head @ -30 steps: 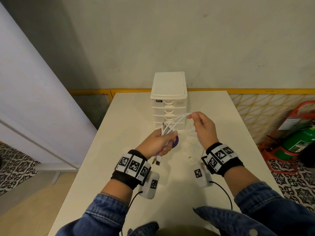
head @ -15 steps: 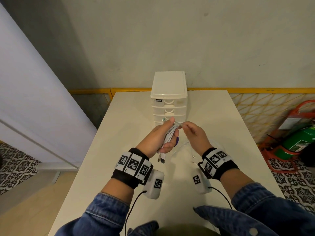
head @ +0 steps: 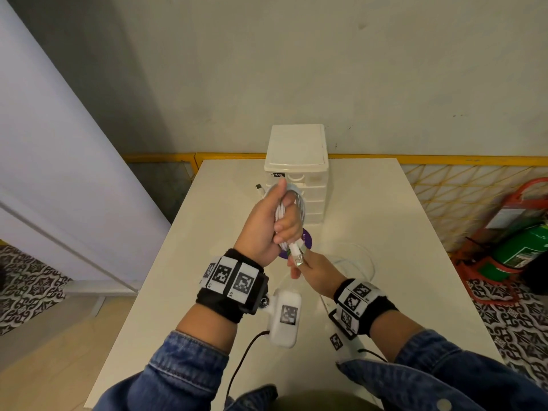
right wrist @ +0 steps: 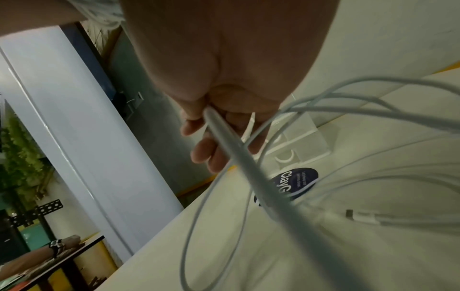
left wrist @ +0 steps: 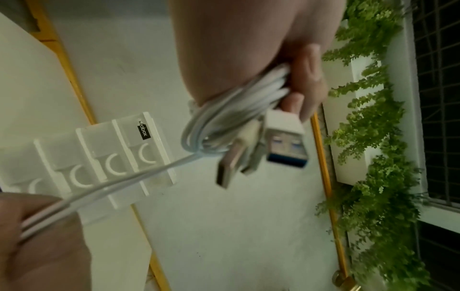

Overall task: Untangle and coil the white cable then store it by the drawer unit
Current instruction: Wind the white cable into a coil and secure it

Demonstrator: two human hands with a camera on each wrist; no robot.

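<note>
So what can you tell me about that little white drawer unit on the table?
The drawer unit is a small cream-white plastic tower with a flat lid and a stack of shallow, translucent-looking drawers, each with a crescent finger pull. A small black label sits at its top front corner. It stands upright at the table's far edge, drawers shut. Nothing visibly touches it; the hands work in front.

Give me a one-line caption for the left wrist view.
Left hand grips a coiled white cable with USB plugs dangling, drawer unit behind.
</note>
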